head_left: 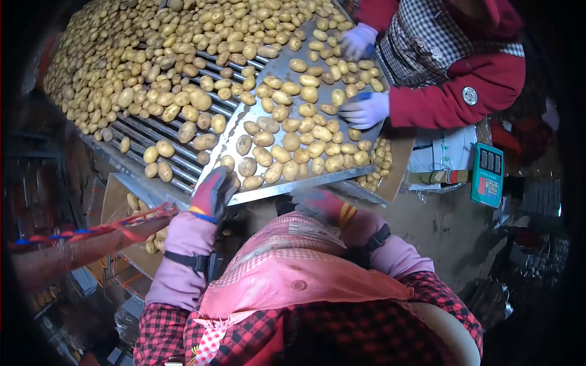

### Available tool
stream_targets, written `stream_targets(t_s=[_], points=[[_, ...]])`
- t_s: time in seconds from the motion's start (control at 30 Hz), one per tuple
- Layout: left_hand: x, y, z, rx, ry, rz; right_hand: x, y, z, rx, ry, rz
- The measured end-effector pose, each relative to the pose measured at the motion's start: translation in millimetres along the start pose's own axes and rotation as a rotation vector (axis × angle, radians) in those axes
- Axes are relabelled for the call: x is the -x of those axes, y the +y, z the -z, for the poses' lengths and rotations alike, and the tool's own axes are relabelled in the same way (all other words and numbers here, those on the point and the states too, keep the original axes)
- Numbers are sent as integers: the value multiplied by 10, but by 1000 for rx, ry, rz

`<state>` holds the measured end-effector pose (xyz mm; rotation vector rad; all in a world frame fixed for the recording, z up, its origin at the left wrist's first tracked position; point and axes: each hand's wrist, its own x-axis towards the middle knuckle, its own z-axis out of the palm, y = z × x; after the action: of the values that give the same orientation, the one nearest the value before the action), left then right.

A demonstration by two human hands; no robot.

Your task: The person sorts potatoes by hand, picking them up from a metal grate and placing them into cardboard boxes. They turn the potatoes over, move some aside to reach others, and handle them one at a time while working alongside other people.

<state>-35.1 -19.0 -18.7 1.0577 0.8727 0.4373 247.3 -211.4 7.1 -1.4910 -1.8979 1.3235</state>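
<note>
My left hand (213, 192), in a pink and grey glove, rests at the lower left corner of the metal tray (235, 131), beside a few potatoes. Its fingers point up over the edge, and whether they hold anything is hidden. My right hand (320, 204), gloved in grey and pink, is just below the tray's front edge, fingers stretched toward the left, holding nothing visible. Many yellow potatoes (291, 141) lie loose on the tray. To the left, more potatoes cover a rack of metal bars (152, 134).
Across the tray a co-worker's two gloved hands (365, 110) touch potatoes at the right side. A teal scale display (488, 174) stands at the right. Boxes with potatoes (381, 161) sit below the tray. A rope-wrapped pole (91, 244) crosses the lower left.
</note>
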Motion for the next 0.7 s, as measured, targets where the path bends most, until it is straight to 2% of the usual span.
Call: stream_targets(t_s=[0.07,0.1,0.13,0.17,0.27,0.37,0.47,0.53,0.57,0.7], points=[[-149,-41,-101,-90,-71,-19,123,239,-13,-392,112,-79],[-102,171,-290,224,-24,140,131,122,124,-366,148,-129],[-91,291,-409,539,27,294,159,282,72,-666,235,-305],[-94,270,-421,476,122,303,188,438,19,-973,386,-459],[-50,186,-204,509,115,372,-115,287,287,227,297,-75],[49,163,-112,571,110,345,-541,307,204,278,590,143],[85,163,-162,611,120,333,-855,-43,443,657,385,148],[116,146,-173,610,170,337,-988,46,455,674,381,154],[110,-29,-102,674,97,278,-1131,55,441,675,371,183],[242,-54,-116,723,141,259,-1518,167,647,526,217,-28]])
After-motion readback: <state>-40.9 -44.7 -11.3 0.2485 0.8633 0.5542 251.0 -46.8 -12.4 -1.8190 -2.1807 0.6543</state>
